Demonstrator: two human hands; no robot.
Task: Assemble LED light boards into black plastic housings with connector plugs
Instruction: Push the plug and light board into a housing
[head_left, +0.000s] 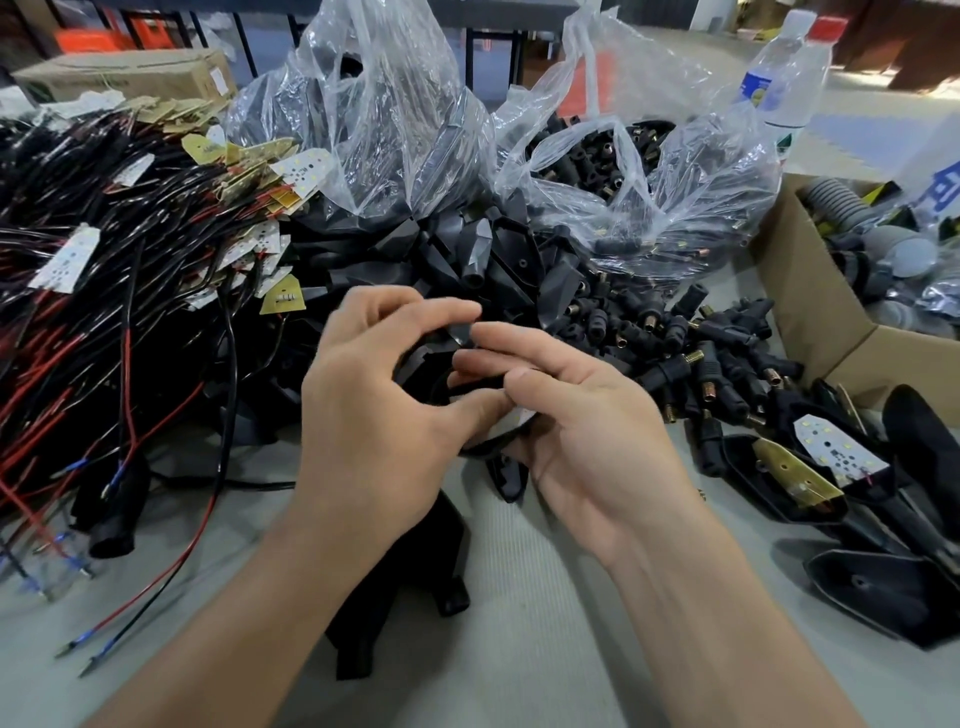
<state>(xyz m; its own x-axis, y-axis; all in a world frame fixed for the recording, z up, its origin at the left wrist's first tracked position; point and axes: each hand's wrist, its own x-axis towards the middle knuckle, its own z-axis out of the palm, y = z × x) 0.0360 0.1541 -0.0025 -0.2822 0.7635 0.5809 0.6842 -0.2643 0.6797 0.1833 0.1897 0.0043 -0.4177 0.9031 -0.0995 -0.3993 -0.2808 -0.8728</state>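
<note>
Two hands meet above the grey table (545, 597). The left hand (374, 415) curls its fingers over one black housing (506, 478), thumb pressed against it. The right hand (587, 431) grips the same housing from the other side with bent fingers.

Behind the housing stand two clear bags, one of housings (374, 130) and one of connector plugs (649, 156). Left of it lies one heap of wired LED boards (130, 234). Right of it lie two fitted housings, one showing brass (795, 475) and one showing white (836, 447).

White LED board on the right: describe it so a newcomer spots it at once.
From the cardboard box at the right edge of the table, look just in front of its near corner, where open black housings lie. The white LED board sits face up on one, beside a brass-coloured board; it is the only white board on that side.
</note>
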